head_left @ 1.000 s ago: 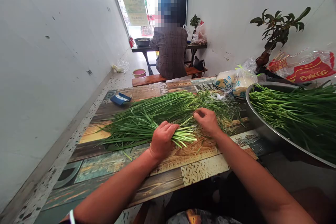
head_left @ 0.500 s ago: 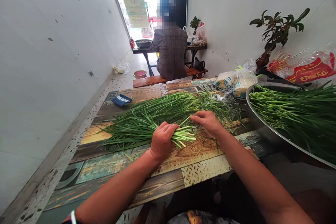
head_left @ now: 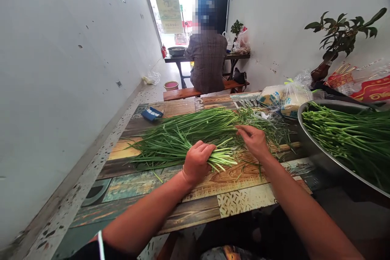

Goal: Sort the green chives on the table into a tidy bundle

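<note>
My left hand [head_left: 199,161] is wrapped round a bunch of garlic chives [head_left: 224,158], their pale cut ends pointing right and their leaves trailing left. Beyond it, a larger heap of chives [head_left: 210,118] lies across the table. My right hand [head_left: 254,140] is at the right end of that heap, thumb and fingers pinched together. Whatever sits between those fingertips is too small to make out. Loose chive scraps [head_left: 268,126] are scattered just past the right hand.
A metal basin [head_left: 317,144] filled with chives stands at the right. Behind it are bagged packages [head_left: 289,99] and a potted plant [head_left: 321,69]. A blue box [head_left: 151,113] lies at the table's far left. Another person [head_left: 209,61] sits ahead, back turned, on a bench [head_left: 179,94].
My right hand has moved from a stem beside the bunch to the far heap's end. The left hand keeps its hold on the bunch. The whole view has shifted slightly.
</note>
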The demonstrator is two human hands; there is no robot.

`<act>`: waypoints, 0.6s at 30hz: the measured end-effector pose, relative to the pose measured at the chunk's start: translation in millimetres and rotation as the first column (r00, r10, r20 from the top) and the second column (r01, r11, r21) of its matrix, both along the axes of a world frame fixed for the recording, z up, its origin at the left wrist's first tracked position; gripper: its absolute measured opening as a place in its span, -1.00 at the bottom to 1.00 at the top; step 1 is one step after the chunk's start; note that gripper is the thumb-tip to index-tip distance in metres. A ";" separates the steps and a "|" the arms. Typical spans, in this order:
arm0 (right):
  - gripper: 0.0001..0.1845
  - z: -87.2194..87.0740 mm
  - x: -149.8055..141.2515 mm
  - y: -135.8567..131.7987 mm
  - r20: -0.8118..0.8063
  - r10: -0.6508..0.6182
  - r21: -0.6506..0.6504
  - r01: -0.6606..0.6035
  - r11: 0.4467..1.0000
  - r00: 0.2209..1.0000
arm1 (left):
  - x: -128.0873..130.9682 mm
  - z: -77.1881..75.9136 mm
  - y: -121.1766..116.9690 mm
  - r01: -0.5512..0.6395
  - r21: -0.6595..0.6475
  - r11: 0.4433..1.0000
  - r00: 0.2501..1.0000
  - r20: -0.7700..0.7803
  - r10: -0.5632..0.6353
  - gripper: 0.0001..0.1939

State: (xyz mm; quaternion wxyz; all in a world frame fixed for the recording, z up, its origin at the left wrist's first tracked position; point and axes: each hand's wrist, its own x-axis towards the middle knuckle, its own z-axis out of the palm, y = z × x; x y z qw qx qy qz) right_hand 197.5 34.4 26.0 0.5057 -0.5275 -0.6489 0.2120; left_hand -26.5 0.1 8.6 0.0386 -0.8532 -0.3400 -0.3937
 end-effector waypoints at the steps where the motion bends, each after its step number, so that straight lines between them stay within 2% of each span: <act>1: -0.70 -0.1 0.1 -0.8 -0.004 -0.025 -0.018 0.025 1.000 1.000 | 0.0 -0.2 0.0 -0.002 -0.002 1.000 1.000 0.001 0.002 -0.86; 5: -0.59 2.0 3.6 -2.3 0.141 -0.241 -0.062 0.252 0.966 0.960 | -0.2 -1.2 -0.2 -0.004 -0.011 1.000 1.000 -0.007 0.004 -0.86; 7: -0.55 4.2 5.6 -2.6 0.184 -0.234 -0.009 0.240 0.971 0.954 | -0.4 -1.0 -0.3 -0.008 -0.017 1.000 1.000 -0.014 0.007 -0.86; 8: -0.57 5.5 6.2 -2.9 0.183 -0.172 0.023 0.171 0.985 0.968 | -0.4 -0.7 -0.5 -0.008 -0.022 1.000 1.000 -0.018 0.008 -0.85; 10: -0.62 7.9 5.6 -4.0 0.202 0.064 0.049 -0.075 0.996 0.977 | -0.2 0.5 -1.1 -0.011 -0.031 0.999 1.000 -0.026 0.010 -0.85; 13: -0.65 9.6 -1.3 -7.6 0.323 0.395 -0.003 -0.416 0.909 0.860 | 0.3 2.6 -1.7 -0.011 -0.030 0.999 0.999 -0.031 0.010 -0.83; 15: -0.72 9.0 -9.5 -11.1 0.442 0.487 -0.035 -0.528 0.849 0.754 | 0.5 3.3 -1.5 0.013 -0.017 1.000 0.999 -0.041 -0.014 -0.82; 18: -0.78 6.4 -22.2 -17.3 0.573 0.506 -0.112 -0.550 0.828 0.645 | 0.1 3.2 -0.1 0.083 -0.001 0.997 0.994 -0.068 -0.083 -0.78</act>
